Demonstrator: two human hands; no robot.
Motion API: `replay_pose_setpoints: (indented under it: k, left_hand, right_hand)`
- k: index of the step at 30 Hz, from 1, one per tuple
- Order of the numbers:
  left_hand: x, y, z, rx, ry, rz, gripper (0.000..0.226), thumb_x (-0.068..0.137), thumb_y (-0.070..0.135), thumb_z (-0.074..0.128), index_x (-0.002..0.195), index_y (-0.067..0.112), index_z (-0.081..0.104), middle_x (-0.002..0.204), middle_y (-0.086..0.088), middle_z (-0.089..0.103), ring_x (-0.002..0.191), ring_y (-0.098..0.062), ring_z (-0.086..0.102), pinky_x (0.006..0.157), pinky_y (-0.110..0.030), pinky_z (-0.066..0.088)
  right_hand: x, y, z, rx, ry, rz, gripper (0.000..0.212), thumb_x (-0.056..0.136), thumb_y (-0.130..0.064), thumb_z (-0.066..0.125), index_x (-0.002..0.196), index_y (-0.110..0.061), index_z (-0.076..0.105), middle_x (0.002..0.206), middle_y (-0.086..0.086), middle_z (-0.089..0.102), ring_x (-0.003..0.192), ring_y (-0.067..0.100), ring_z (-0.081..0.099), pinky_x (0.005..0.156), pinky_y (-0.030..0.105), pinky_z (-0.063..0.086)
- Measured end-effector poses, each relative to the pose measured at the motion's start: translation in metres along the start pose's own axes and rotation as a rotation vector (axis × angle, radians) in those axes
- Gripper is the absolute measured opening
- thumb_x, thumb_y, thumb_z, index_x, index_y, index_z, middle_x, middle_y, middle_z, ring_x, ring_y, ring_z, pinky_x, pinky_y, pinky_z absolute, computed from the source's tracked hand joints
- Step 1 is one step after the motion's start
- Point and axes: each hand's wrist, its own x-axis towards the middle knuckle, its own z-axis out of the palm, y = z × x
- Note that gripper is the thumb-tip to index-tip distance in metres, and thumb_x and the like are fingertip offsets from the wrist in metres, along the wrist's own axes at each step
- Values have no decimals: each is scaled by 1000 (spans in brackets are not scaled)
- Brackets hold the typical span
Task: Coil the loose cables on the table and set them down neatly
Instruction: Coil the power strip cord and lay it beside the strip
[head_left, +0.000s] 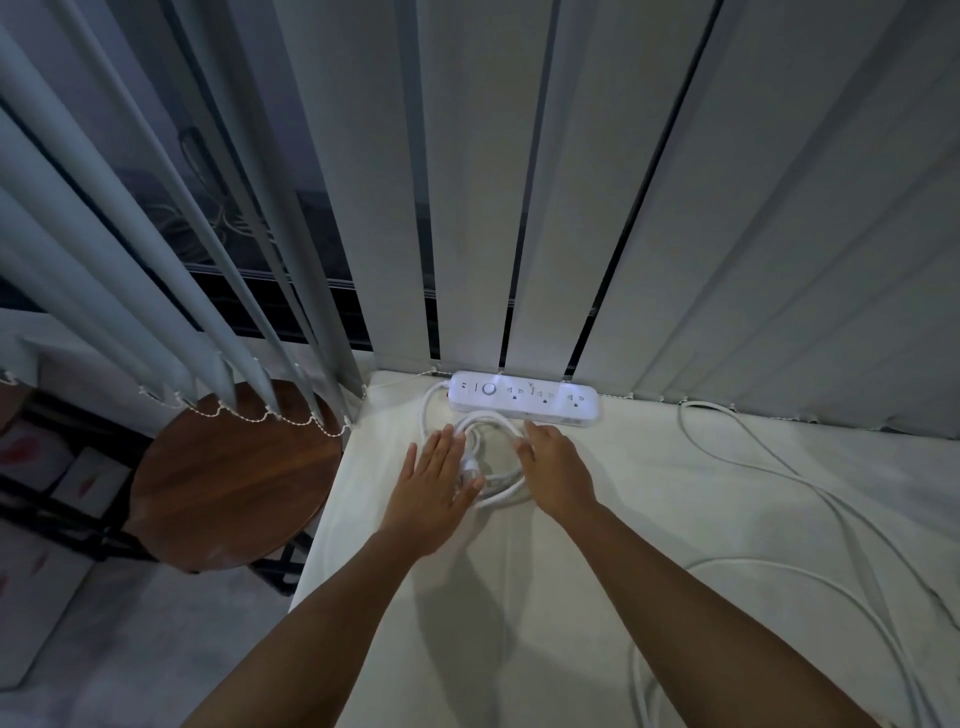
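A white power strip (524, 399) lies at the far edge of the white table (649, 519), against the blinds. Its white cable lies in a coil (491, 441) just in front of it. My left hand (436, 480) rests flat, fingers straight, on the coil's left side and over its plug. My right hand (556, 467) lies on the coil's right side, fingers loosely bent over the loops. A second white cable (810, 483) runs loose across the right of the table, in wide uneven loops down to the near edge.
Vertical grey blinds (571, 208) hang along the table's far edge. A round wooden stool (234, 473) stands off the table's left edge, with a dark frame and boxes beyond it on the floor.
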Motion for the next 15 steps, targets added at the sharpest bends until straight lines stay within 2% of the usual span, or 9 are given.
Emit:
replay_pose_setpoints:
  k: [2,5,10,13,15]
  left_hand:
    - [-4,0,4,11,-12,-9,65,99,52,16,152,20,-5,161,1,-10,146,-14,-16,120,-37,-8]
    - [-4,1,6,13,-11,-11,65,99,53,17,152,21,-5,161,1,-10,147,-17,-16,119,-37,-8]
    - [1,0,8,22,17,16,67,98,53,27,152,26,0,161,2,-6,148,-20,-10,119,-41,-2]
    - [6,-5,13,-7,53,48,65,98,50,34,152,27,6,162,1,1,148,-20,-9,121,-42,3]
    - [9,-8,17,-90,84,62,64,97,48,38,151,27,12,161,3,5,147,-16,-11,119,-36,3]
  right_hand:
    - [-5,2,0,-59,54,-18,37,101,-31,40,132,-18,55,120,7,56,110,25,53,83,35,48]
    - [-6,4,0,-67,100,24,25,98,-27,45,109,-21,67,104,5,53,95,25,58,69,31,45]
    - [11,4,-1,90,116,222,25,93,-17,50,106,-17,71,110,7,67,102,29,62,85,35,50]
    - [23,9,3,142,108,328,22,89,-12,49,92,-12,71,98,8,71,92,29,64,79,34,51]
    - [32,15,2,211,120,375,22,87,-7,48,82,-4,69,87,13,71,83,32,66,73,35,53]
